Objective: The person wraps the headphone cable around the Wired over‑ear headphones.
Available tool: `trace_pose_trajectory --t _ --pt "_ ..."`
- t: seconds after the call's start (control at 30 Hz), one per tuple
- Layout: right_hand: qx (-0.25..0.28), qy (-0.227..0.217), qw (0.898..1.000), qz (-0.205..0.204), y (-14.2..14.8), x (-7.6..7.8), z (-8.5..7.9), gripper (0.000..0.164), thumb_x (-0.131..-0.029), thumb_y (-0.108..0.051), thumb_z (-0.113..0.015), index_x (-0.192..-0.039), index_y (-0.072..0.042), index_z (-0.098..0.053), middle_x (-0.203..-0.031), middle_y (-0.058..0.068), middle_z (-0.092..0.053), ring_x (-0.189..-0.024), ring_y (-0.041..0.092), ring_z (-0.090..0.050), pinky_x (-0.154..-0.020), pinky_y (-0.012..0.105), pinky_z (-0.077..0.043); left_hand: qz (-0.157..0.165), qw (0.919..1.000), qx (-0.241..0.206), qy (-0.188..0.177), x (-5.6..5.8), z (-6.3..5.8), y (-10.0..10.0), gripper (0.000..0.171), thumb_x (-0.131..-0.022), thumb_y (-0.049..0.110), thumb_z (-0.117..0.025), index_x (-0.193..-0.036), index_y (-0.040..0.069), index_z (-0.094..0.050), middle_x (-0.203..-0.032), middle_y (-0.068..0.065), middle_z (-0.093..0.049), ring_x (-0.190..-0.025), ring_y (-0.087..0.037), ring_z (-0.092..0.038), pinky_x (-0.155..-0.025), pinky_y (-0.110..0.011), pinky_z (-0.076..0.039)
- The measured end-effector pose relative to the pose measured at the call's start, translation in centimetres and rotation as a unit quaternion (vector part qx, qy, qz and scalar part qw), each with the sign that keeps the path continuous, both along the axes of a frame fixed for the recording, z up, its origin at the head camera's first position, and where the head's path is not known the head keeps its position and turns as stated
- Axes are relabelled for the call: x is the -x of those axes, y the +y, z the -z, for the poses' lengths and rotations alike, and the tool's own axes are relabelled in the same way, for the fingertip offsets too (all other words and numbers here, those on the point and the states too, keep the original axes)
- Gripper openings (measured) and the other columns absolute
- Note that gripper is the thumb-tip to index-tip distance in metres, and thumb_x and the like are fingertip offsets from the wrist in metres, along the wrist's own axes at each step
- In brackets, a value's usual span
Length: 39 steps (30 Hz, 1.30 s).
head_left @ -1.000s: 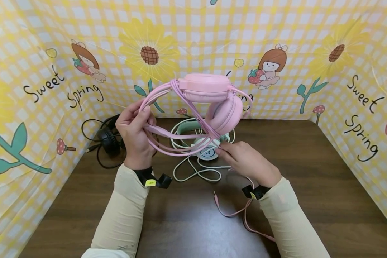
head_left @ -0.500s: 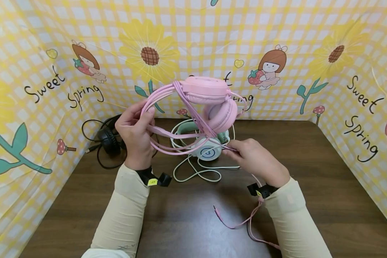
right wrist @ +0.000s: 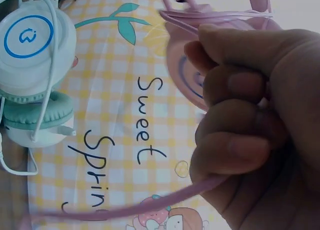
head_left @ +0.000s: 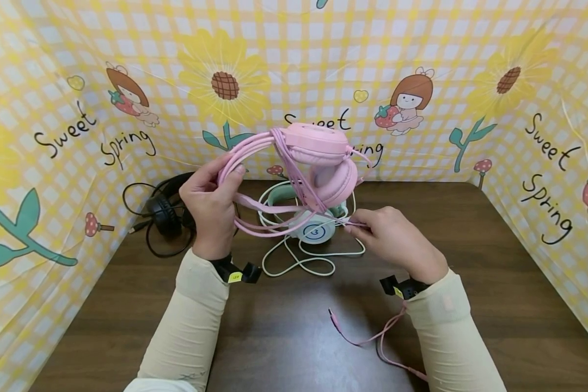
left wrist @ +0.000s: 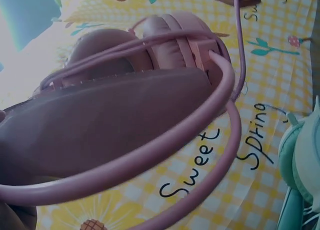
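Pink headphones [head_left: 318,142] are held up above the table, turned on their side, with the ear cups to the right. My left hand [head_left: 210,204] grips their headband at the left end. A pink cable [left wrist: 240,44] is wound across the headphones between the headband and the ear cups. My right hand [head_left: 394,239] pinches the cable to the right of the ear cups, its other fingers curled round it in the right wrist view. From this hand the cable hangs past the wrist, and its plug [head_left: 335,321] dangles over the front of the table.
Behind the pink pair, white and green headphones [head_left: 315,231] lie on the brown table [head_left: 274,337], their white cable looped in front. Black headphones [head_left: 163,213] with a cable lie at the back left. A yellow checked cloth [head_left: 304,60] rises round the table's back and sides.
My right hand has moved to the right with the cable, drawing it away from the headphones. The headphones have tilted and sunk a little; my left hand keeps its grip.
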State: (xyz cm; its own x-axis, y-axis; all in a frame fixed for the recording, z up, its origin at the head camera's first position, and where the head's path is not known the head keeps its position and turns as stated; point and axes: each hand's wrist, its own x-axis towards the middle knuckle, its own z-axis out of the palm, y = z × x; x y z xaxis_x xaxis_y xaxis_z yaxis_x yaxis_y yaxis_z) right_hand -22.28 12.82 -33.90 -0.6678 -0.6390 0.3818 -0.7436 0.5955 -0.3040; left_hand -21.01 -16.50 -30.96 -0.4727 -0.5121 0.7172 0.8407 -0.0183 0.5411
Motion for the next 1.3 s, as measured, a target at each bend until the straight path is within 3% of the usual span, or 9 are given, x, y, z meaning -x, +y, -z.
trace_pose_trajectory --t 0.23,0.43,0.73,1.03,1.3 --pt "0.005 -0.004 1.000 -0.009 0.1 -0.3 -0.2 0.007 -0.089 -0.019 -0.073 -0.093 -0.014 -0.072 -0.073 -0.013 -0.065 -0.059 0.003 -0.052 -0.057 0.027 -0.045 -0.013 0.9992 0.037 0.002 0.1 0.1 0.3 0.022 -0.073 -0.015 -0.074 -0.094 -0.012 -0.072 -0.094 -0.019 -0.071 -0.084 -0.023 -0.069 -0.069 -0.025 -0.054" --pt "-0.001 0.011 1.000 -0.010 0.2 -0.6 -0.5 0.007 -0.087 -0.019 -0.074 -0.089 -0.014 -0.071 -0.065 -0.015 -0.055 -0.055 0.003 -0.046 -0.051 0.026 -0.041 -0.042 0.9977 0.052 -0.011 0.2 0.1 0.4 0.022 -0.072 -0.014 -0.076 -0.094 -0.010 -0.074 -0.093 -0.019 -0.071 -0.081 -0.019 -0.069 -0.068 -0.024 -0.054" --pt "-0.006 0.022 0.999 -0.029 -0.3 -1.5 -1.0 0.007 -0.086 -0.017 -0.075 -0.086 -0.013 -0.069 -0.063 -0.014 -0.051 -0.053 0.003 -0.044 -0.049 0.025 -0.040 -0.056 0.9953 0.059 -0.052 0.2 0.4 0.7 0.021 -0.073 -0.011 -0.078 -0.094 -0.007 -0.075 -0.094 -0.016 -0.072 -0.080 -0.017 -0.067 -0.066 -0.022 -0.052" --pt "0.028 0.085 0.995 -0.049 -0.1 -2.0 -1.4 0.011 -0.082 -0.007 -0.076 -0.080 -0.014 -0.067 -0.064 -0.013 -0.050 -0.056 0.004 -0.043 -0.052 0.025 -0.039 -0.025 0.9912 0.109 -0.071 0.1 0.6 0.9 0.020 -0.075 -0.009 -0.077 -0.094 -0.004 -0.076 -0.096 -0.013 -0.072 -0.081 -0.018 -0.067 -0.066 -0.024 -0.053" --pt "0.031 0.104 0.993 -0.051 0.0 -2.1 -1.5 0.021 -0.077 -0.002 -0.073 -0.073 -0.018 -0.061 -0.064 -0.013 -0.049 -0.057 0.004 -0.043 -0.052 0.025 -0.039 -0.002 0.9830 0.161 -0.088 -0.3 0.6 1.1 0.020 -0.076 -0.007 -0.078 -0.095 -0.004 -0.076 -0.098 -0.014 -0.072 -0.082 -0.018 -0.067 -0.066 -0.023 -0.052"
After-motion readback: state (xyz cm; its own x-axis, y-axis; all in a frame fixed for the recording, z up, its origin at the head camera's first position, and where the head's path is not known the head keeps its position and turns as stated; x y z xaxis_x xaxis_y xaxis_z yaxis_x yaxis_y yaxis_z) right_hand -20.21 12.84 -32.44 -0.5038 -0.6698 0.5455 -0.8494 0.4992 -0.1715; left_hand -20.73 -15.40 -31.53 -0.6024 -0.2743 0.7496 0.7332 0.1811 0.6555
